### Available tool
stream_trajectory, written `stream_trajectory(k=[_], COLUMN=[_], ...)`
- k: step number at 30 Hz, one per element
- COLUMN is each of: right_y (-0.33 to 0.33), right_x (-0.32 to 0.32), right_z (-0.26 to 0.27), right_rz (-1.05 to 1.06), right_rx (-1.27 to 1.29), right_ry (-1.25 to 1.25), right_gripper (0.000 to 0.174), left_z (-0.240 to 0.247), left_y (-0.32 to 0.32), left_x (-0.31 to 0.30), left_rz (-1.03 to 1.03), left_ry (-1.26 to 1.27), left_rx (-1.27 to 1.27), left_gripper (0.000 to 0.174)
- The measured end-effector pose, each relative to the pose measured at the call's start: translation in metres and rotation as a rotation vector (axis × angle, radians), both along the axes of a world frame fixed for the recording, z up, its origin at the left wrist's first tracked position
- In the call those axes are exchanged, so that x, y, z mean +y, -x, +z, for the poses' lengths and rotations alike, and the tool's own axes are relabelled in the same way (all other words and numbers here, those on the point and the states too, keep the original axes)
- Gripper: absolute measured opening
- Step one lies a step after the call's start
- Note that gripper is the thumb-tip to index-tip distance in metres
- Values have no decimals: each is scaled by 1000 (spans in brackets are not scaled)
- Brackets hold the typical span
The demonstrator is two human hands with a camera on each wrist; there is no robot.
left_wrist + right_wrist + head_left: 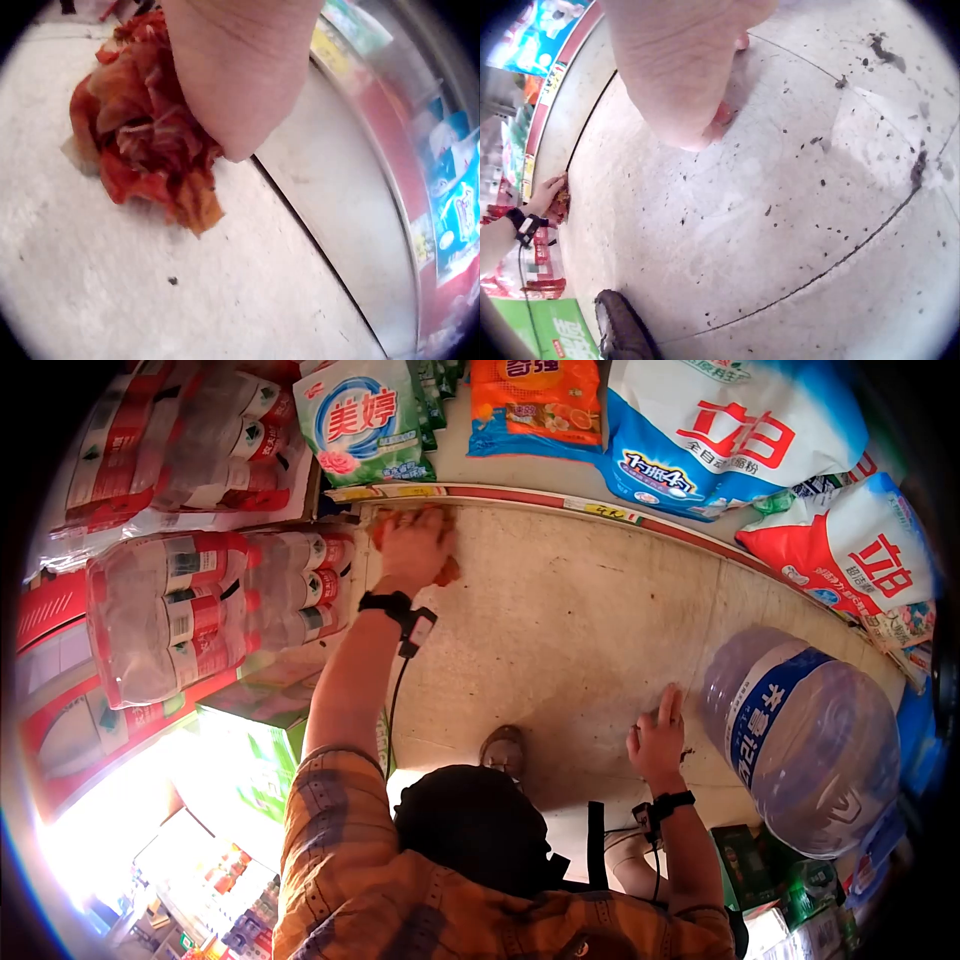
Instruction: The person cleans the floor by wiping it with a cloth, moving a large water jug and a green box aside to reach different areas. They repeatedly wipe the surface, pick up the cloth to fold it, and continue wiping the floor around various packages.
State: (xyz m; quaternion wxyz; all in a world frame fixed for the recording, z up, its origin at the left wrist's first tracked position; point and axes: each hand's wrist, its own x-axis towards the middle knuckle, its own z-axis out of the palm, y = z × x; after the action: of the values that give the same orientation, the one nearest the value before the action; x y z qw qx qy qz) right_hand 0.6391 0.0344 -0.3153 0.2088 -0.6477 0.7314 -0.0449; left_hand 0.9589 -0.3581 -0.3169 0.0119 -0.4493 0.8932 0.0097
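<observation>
My left hand (415, 550) grips a crumpled red-orange cloth (142, 127) against the pale floor (560, 600), close to the shelf's base. Folds of the cloth bulge out beside the palm in the left wrist view; the fingers are mostly hidden there. Low over the floor on the other side is my right hand (657, 745), a couple of fingers stretched forward and nothing held. Just to its right lies a large clear water bottle (800, 740) with a blue and white label. The heel of the right hand (682, 75) hides most of its fingers in the right wrist view.
Detergent bags (740, 430) line the low shelf edge (590, 510) ahead. Shrink-wrapped bottle packs (170, 610) are stacked at left, above a green box (250, 750). A shoe (503, 750) stands between the arms. Dark specks (885, 52) dot the floor near the right hand.
</observation>
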Motion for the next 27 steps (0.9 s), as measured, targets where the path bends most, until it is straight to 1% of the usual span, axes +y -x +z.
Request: stream_trajectory(k=[2, 3, 5, 6, 7, 8, 9, 11, 12, 13, 14, 15, 17, 18, 20, 21, 23, 24, 26, 27], right_y=[1, 1, 1, -1, -2, -3, -1, -1, -1, 0, -1, -2, -3, -2, -2, -2, -2, -1, -1, -1], right_x=[-1, -1, -1, 0, 0, 1, -1, -2, -2, -3, -3, -3, -1, -2, -2, -2, -2, -2, -1, 0], right_z=[2, 2, 1, 0, 0, 0, 0, 0, 0, 0, -1, -2, -2, -2, 0, 0, 1, 1, -1, -1], right_rz=[-6, -6, -7, -5, -4, -2, 3, 16, 19, 26, 33, 40, 38, 23, 20, 22, 21, 25, 23, 26], right_rx=[-4, -11, 1, 14, 9, 10, 16, 17, 19, 18, 28, 35, 25, 24, 23, 20, 23, 27, 37, 47], right_ry=[-20, -37, -31, -25, -28, -19, -6, -15, -20, -23, 7, 40, 17, -7, -4, -2, 11, 23, 20, 10], right_gripper=[21, 21, 21, 21, 21, 21, 21, 21, 21, 21, 19, 17, 19, 22, 22, 22, 20, 18, 19, 19], left_z=[7, 12, 23, 14, -5, -11, -19, -28, -33, -35, -34, -33, -10, -9, -10, -9, -3, 1, 5, 4], left_y=[-14, -21, -34, -49, -67, -75, -80, -83, -84, -82, -82, -84, -65, -61, -56, -55, -49, -48, -50, -48], left_x=[-7, -14, -31, -33, -32, -30, -34, -40, -44, -49, -50, -49, -44, -43, -37, -36, -34, -30, -10, 8], left_rz=[253, 250, 640, 639, 376, 111, 119, 187, 196, 204, 212, 220, 372, 371, 533, 530, 652, 649, 619, 617], left_ry=[-34, -35, -372, -372, -79, 208, 207, 48, 43, 60, 77, 77, -105, -98, -105, -102, -315, -309, -297, -155], left_rx=[-227, -228, -455, -462, -313, -159, -160, -318, -318, -260, -206, -211, -332, -330, -281, -284, -318, -319, -332, -291], left_gripper=[42, 42, 50, 50, 52, 55, 55, 65, 65, 64, 64, 64, 64, 64, 68, 68, 78, 78, 86, 76])
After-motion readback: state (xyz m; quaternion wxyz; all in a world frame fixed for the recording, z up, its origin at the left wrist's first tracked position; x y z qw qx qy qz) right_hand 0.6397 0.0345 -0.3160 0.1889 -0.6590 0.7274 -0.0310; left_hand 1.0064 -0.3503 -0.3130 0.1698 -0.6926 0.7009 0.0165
